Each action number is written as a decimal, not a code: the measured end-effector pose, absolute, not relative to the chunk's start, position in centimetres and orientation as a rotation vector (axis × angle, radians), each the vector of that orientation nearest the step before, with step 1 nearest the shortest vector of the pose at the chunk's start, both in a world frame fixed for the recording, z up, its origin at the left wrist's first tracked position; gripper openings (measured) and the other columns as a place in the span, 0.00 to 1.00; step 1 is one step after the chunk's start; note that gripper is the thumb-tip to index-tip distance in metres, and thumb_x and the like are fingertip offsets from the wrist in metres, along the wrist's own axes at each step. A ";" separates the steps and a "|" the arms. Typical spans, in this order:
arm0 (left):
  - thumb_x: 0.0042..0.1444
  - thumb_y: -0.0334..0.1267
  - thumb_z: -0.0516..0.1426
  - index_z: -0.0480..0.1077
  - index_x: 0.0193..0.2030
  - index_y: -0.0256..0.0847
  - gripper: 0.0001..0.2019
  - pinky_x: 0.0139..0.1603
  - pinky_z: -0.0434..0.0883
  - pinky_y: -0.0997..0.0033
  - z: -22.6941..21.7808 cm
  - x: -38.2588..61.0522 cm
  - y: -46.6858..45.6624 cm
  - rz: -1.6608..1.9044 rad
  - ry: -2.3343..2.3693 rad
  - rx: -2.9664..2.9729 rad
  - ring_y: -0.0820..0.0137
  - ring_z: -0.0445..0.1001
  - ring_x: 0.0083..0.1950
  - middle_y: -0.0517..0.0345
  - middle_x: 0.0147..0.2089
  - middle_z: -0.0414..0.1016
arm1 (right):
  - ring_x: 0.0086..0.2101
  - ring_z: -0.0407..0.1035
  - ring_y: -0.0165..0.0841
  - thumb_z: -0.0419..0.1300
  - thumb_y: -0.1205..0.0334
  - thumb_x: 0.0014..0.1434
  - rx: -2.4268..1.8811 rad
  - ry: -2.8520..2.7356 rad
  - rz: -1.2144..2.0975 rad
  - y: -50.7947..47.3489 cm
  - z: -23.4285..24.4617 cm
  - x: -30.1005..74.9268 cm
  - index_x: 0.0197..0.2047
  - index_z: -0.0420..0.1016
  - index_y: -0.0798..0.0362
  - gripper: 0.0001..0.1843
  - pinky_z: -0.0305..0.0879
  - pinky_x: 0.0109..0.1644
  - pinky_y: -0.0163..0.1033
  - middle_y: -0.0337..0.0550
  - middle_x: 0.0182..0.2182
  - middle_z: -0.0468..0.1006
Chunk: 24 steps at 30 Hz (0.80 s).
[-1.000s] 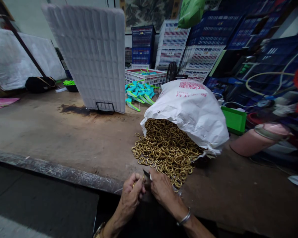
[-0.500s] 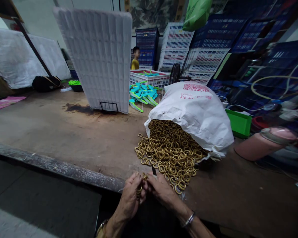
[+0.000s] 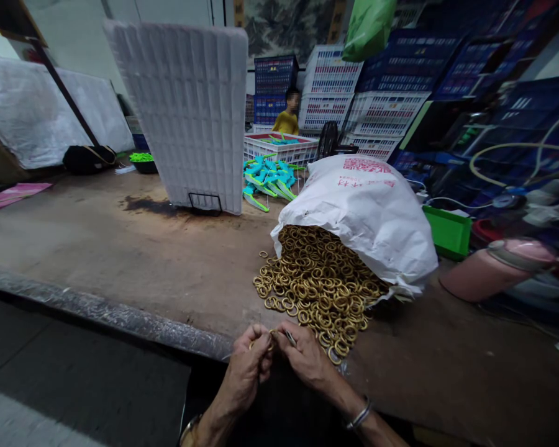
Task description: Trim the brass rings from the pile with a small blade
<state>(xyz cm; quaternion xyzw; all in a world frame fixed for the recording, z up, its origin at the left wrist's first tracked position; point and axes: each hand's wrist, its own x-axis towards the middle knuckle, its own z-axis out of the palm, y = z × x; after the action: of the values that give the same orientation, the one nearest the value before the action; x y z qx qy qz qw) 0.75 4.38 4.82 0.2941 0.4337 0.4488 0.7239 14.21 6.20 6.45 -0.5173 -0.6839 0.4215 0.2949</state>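
Observation:
Just past the table's front edge, my left hand (image 3: 249,366) is closed in a pinch on gold-coloured rings (image 3: 271,340); how many it holds is hidden. Fingertips of my right hand (image 3: 307,357) meet it at a ring. Inside the right fist is a slim tool (image 3: 290,338), mostly covered, its kind unclear. Beyond the hands spreads a pile of gold-coloured rings (image 3: 317,292), spilling from the mouth of a white woven sack (image 3: 363,205) that lies on its side.
On the brown table (image 3: 97,261) stands a tall white ribbed panel (image 3: 186,112). Turquoise and green plastic parts (image 3: 268,177) lie behind it, near a white crate (image 3: 279,149). A pink cylinder (image 3: 498,270) and green tray (image 3: 449,233) are rightward. A person (image 3: 287,115) is in the background.
The right hand's tool has turned, its dark upright end no longer sticking up. Rings in my left fingers have shifted. The background person has moved right.

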 end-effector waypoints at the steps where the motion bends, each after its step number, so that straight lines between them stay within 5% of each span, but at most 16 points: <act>1: 0.49 0.49 0.56 0.59 0.29 0.40 0.14 0.14 0.48 0.83 4.8 0.8 4.4 0.988 0.991 0.689 0.83 0.51 0.15 0.70 0.18 0.57 | 0.22 0.54 0.25 0.47 0.50 0.56 -1.384 -1.783 1.171 6.2 6.6 14.2 0.22 0.60 0.53 0.18 0.50 0.26 0.31 0.33 0.18 0.59; 10: 0.49 0.46 0.56 0.62 0.25 0.38 0.13 0.18 0.52 0.81 6.2 1.4 4.2 1.069 1.088 0.942 0.81 0.55 0.18 0.65 0.20 0.64 | 0.11 0.41 0.20 0.47 0.41 0.53 -1.431 -1.257 1.669 5.8 5.4 13.6 0.21 0.58 0.52 0.22 0.38 0.15 0.29 0.25 0.10 0.50; 17: 0.50 0.49 0.54 0.57 0.32 0.42 0.14 0.15 0.48 0.84 5.4 1.2 4.0 0.886 0.983 0.681 0.83 0.52 0.15 0.69 0.21 0.61 | 0.22 0.55 0.24 0.54 0.53 0.49 -1.475 -1.459 1.306 6.6 5.5 14.1 0.23 0.62 0.53 0.12 0.52 0.26 0.30 0.32 0.18 0.62; 24: 0.49 0.52 0.54 0.57 0.30 0.42 0.16 0.14 0.47 0.84 5.3 1.2 4.1 0.850 1.038 0.754 0.83 0.52 0.15 0.69 0.19 0.59 | 0.25 0.56 0.26 0.51 0.56 0.51 -1.481 -1.601 1.231 6.6 6.0 14.3 0.25 0.63 0.54 0.10 0.53 0.29 0.31 0.33 0.21 0.62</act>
<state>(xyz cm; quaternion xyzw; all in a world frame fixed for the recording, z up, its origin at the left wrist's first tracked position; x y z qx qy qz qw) 1.16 4.15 5.28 0.3409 0.4694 0.3842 0.7182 14.33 6.56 5.98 -0.5616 -0.6072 0.4667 0.3132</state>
